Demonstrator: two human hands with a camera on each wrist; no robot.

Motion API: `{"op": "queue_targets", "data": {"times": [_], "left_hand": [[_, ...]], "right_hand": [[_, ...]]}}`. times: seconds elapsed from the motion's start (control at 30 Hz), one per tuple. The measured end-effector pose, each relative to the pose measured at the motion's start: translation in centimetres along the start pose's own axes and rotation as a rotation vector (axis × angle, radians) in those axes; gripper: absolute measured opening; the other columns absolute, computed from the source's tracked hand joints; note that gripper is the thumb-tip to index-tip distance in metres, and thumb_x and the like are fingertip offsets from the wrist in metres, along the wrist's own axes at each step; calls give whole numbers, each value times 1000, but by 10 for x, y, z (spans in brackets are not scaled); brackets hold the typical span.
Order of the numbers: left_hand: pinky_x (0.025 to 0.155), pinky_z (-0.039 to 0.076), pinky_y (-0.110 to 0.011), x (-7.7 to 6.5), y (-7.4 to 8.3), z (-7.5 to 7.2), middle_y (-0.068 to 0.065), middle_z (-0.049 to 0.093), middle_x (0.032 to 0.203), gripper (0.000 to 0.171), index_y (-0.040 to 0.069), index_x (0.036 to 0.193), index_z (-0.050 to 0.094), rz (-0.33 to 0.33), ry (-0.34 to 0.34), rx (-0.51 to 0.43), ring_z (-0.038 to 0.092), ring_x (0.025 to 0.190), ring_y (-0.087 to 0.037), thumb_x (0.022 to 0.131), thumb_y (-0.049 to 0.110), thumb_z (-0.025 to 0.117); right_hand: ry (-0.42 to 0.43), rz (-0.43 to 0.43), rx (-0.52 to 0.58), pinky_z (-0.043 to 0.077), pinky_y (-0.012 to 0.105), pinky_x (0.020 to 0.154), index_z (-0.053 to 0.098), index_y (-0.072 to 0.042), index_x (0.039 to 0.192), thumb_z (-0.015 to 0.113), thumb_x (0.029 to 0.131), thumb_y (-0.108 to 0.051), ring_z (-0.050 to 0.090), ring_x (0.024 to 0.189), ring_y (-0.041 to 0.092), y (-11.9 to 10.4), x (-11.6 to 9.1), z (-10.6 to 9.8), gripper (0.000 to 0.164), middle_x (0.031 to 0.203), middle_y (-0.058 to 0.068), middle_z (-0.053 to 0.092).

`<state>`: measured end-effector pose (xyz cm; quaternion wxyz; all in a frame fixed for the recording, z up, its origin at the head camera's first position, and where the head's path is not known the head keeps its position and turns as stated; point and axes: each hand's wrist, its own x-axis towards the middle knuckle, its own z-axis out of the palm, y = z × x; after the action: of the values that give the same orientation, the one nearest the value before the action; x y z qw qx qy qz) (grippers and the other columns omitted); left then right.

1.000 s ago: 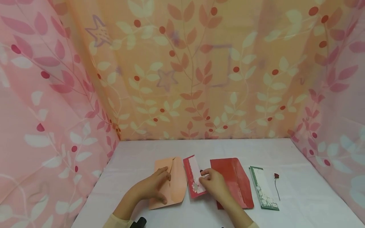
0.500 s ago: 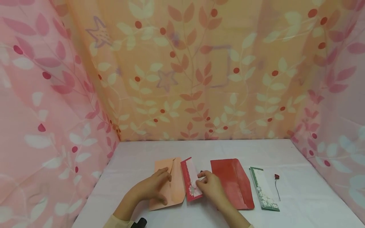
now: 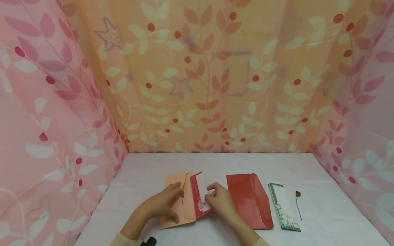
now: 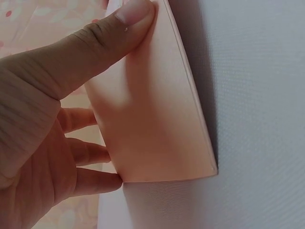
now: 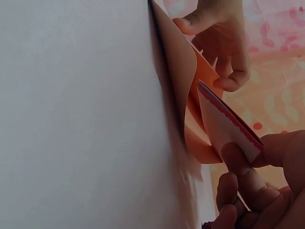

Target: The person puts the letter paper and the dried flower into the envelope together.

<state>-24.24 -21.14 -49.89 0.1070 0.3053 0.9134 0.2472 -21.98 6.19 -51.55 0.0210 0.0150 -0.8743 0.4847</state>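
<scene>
My left hand (image 3: 166,201) grips the peach envelope (image 3: 188,213), its thumb on one face and its fingers at the opposite edge. In the right wrist view the envelope's mouth gapes, with its orange inside (image 5: 206,64) showing. My right hand (image 3: 223,201) pinches a folded red and white card (image 3: 200,196) with a flower print between thumb and fingers. The card's far corner overlaps the open envelope (image 5: 190,138) in the right wrist view. In the left wrist view my left thumb (image 4: 131,16) lies on the envelope's smooth face (image 4: 147,138).
A red envelope (image 3: 243,201) lies to the right of my right hand. Beyond it are a green-edged folded card (image 3: 281,208) and a dried red rose (image 3: 298,201) on a thin stem. A small dark red thing (image 5: 207,224) shows below my right hand. Patterned curtains (image 3: 184,85) enclose the white table (image 3: 144,164).
My right hand has carried the red card leftward, from beside the peach envelope to over its right side. My left hand has stayed on the envelope.
</scene>
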Motion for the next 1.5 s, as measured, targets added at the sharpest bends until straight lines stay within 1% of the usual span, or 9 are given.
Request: {"op": "queue_targets", "data": {"times": [0.2, 0.47, 0.67, 0.87, 1.03, 1.13, 1.3, 1.37, 1.5], "left_hand": [[110, 40, -65, 1, -3, 3, -21, 33, 162, 74, 31, 115, 52, 1, -1, 7, 32, 148, -50, 58, 53, 95], [109, 44, -58, 3, -7, 3, -20, 34, 161, 76, 31, 115, 51, 25, 13, 43, 37, 147, -43, 58, 57, 93], [109, 45, -56, 2, -2, 0, -20, 34, 161, 76, 29, 117, 51, 26, 7, 45, 40, 146, -40, 59, 56, 93], [110, 44, -57, 2, 3, -2, -21, 35, 161, 74, 28, 116, 52, 26, 3, 37, 38, 147, -41, 60, 52, 95], [111, 41, -62, 2, 4, 0, -20, 33, 162, 72, 30, 115, 53, 10, -6, -2, 33, 149, -44, 60, 52, 95], [110, 42, -61, 1, 5, 0, -19, 33, 162, 72, 30, 115, 52, 7, -9, 1, 35, 148, -43, 61, 51, 95], [110, 43, -59, 0, 8, -1, -20, 34, 162, 72, 30, 116, 53, 14, -5, 14, 37, 148, -41, 61, 48, 96], [111, 42, -58, 0, 9, -2, -20, 34, 162, 73, 29, 117, 54, 15, -3, 14, 37, 148, -41, 60, 47, 96], [111, 41, -59, -1, 10, -2, -20, 34, 162, 74, 28, 118, 54, 7, -10, 9, 35, 148, -43, 60, 48, 96]], "right_hand": [[21, 11, 35, 50, 32, 49, 65, -7, 109, 72, 81, -12, 58, 56, 13, -4, 2, 7, 30, 69, -2, 65], [27, 50, 23, 49, 31, 50, 65, -9, 109, 72, 81, -14, 58, 56, 14, -9, 5, 14, 28, 70, -2, 65], [15, 44, 12, 48, 32, 51, 65, -6, 106, 72, 81, -13, 58, 59, 14, -13, 5, 19, 26, 70, 0, 65], [17, 41, -24, 46, 32, 51, 66, -7, 105, 73, 81, -18, 59, 61, 13, -15, 4, 23, 28, 71, -2, 67], [-36, 28, -29, 46, 31, 53, 66, -7, 108, 77, 83, -21, 59, 62, 12, -16, 4, 25, 31, 72, -3, 67], [-75, 6, -15, 47, 30, 53, 65, -5, 110, 78, 84, -20, 59, 63, 12, -17, 5, 24, 33, 73, -2, 67], [-107, -21, -22, 47, 29, 53, 64, -5, 114, 77, 84, -20, 59, 61, 11, -16, 10, 21, 36, 72, -3, 65], [-135, -30, -2, 48, 29, 53, 62, -4, 118, 77, 85, -19, 59, 60, 12, -14, 13, 21, 39, 72, -2, 66], [-203, -42, 66, 51, 31, 53, 57, -2, 132, 77, 86, -14, 61, 58, 14, -10, 19, 21, 52, 73, 1, 68]]}}
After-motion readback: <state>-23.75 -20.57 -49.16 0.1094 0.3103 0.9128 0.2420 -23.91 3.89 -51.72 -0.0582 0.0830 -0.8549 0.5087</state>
